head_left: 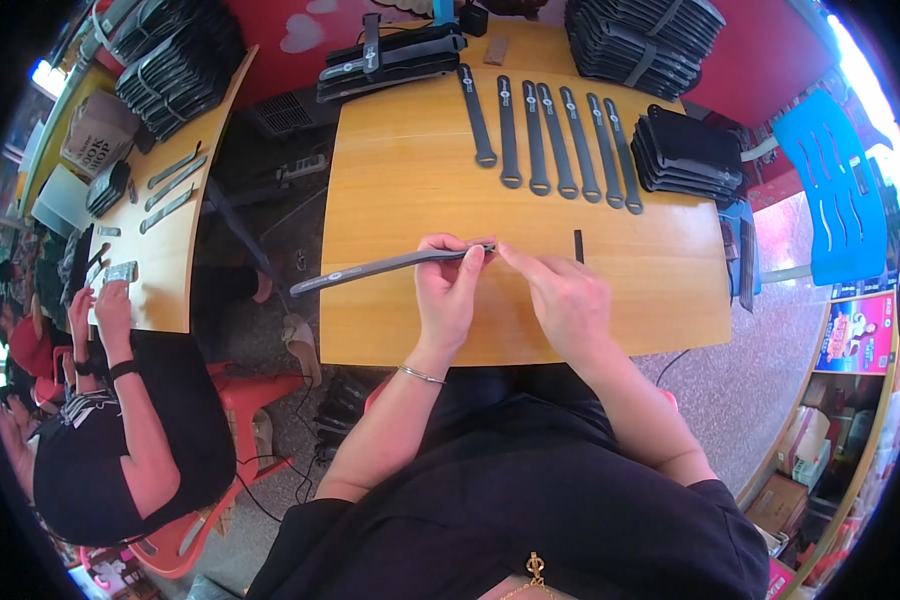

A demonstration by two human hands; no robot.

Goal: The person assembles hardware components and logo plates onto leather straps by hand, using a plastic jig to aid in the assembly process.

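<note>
My left hand pinches a dark grey strap near one end, and its long free part sticks out to the left over the table edge. At that pinched end, the index finger of my right hand meets the strap, its other fingers curled in; a small dark bit shows between the fingertips. Beyond my hands, several similar grey straps lie in a row, each with a loop at its near end. A short black strip lies just past my right hand.
On the wooden table stand bundled black stacks at the back right, folded black pieces at the right and another pile at the back left. A blue chair is at the right. Another person works at a left table.
</note>
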